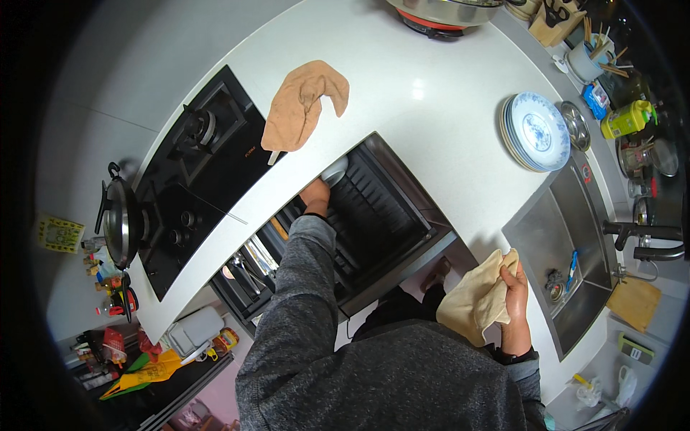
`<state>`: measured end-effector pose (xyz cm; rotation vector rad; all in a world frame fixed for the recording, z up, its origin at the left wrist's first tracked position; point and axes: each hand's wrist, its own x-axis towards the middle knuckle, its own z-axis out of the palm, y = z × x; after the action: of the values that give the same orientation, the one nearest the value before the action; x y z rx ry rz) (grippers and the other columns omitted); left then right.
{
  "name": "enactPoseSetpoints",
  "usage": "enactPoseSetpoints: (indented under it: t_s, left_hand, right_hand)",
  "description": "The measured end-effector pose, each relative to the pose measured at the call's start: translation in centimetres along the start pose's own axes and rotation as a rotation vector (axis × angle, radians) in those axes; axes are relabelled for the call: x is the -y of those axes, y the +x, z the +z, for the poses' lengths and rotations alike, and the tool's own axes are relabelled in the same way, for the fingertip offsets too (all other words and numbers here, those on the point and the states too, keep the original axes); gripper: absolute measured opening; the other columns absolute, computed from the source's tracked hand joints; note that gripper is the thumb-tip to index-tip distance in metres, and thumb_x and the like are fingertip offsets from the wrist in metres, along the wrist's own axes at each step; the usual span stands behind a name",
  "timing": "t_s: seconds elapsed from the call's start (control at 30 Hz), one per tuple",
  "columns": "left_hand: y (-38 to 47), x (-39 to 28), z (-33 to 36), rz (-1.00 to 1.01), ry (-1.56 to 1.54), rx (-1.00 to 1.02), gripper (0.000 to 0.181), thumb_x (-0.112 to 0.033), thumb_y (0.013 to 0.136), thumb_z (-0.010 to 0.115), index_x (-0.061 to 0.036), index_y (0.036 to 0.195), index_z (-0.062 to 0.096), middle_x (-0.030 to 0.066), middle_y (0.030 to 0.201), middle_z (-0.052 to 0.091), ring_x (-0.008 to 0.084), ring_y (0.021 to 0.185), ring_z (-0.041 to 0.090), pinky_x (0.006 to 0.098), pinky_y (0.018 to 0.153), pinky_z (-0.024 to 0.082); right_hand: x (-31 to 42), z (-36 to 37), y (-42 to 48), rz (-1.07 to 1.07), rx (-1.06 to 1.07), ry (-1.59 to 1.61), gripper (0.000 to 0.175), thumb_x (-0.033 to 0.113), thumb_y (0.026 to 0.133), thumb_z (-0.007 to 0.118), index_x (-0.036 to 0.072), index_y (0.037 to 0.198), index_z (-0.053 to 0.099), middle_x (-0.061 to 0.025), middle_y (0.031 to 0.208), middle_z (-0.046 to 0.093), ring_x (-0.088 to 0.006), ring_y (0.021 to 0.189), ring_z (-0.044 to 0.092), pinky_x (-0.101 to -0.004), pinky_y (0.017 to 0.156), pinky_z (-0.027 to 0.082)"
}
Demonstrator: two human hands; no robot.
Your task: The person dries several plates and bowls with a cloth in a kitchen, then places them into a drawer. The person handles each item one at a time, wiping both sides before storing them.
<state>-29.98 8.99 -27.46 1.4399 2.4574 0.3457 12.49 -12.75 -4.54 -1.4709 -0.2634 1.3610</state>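
Note:
My left hand (315, 193) reaches into an open drawer (372, 221) at its back left, by a pale bowl (335, 171); its fingers are partly hidden, so I cannot tell whether they grip the bowl. In my right hand (516, 293) hangs a cream cloth (474, 299), pinched near its top corner, in front of the counter edge by the sink. A crumpled orange-brown cloth (295, 116) lies on the white counter beyond the drawer, partly over the edge of the black gas hob. Cutlery (250, 269) lies in the drawer's left section.
A stack of blue-patterned plates (536, 132) stands on the counter beside the steel sink (544, 242). The gas hob (205, 145) lies left, with a lidded wok (121, 215) on it. A large steel pot (450, 11) stands at the back. The open drawer juts out towards my body.

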Motion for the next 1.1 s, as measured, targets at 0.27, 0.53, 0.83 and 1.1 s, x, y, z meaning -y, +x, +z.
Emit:
enactPoseSetpoints:
  t_s: [0.27,0.53,0.83,1.1]
  left_hand:
    - [-0.6,1.3,0.9,0.043,-0.079,0.12,0.054,-0.024,0.084,0.066,0.0043,0.128,0.051,0.0296,0.131,0.049,0.0473,0.124,0.043,0.0498,0.107,0.033]
    - [-4.4,-0.4,-2.1,0.36,0.078,0.206,0.079,-0.02,0.082,0.068,-0.0071,0.149,0.028,0.0236,0.155,0.014,0.0372,0.145,0.012,0.0517,0.116,0.018]
    - [-4.6,-0.4,-0.2,0.259,-0.098,0.24,0.062,-0.024,0.082,0.068,0.0004,0.136,0.047,0.0263,0.15,0.03,0.0402,0.138,0.032,0.0409,0.113,0.031]
    - [-10.1,-10.6,-2.9,0.378,-0.51,0.252,0.03,-0.018,0.086,0.066,0.0009,0.11,0.065,0.0191,0.107,0.064,0.0301,0.099,0.061,0.0364,0.088,0.048]
  right_hand:
    - [-0.2,0.1,0.6,0.004,0.069,-0.021,0.027,0.007,0.096,0.051,0.002,0.122,0.056,-0.007,0.105,0.064,-0.0171,0.093,0.061,-0.0294,0.086,0.047]
    - [-0.6,0.3,1.6,0.009,0.14,-0.043,0.027,0.007,0.096,0.051,0.002,0.122,0.056,-0.0064,0.107,0.064,-0.017,0.095,0.06,-0.0288,0.087,0.046]
    - [-0.3,-2.3,1.7,0.005,0.148,0.05,0.027,0.013,0.098,0.051,0.005,0.123,0.056,-0.008,0.107,0.065,-0.0197,0.092,0.064,-0.0325,0.081,0.052]
    - [1.3,-7.4,3.1,0.059,0.16,0.155,0.032,0.02,0.102,0.046,0.001,0.127,0.052,-0.0121,0.11,0.064,-0.0232,0.094,0.064,-0.0351,0.084,0.052]
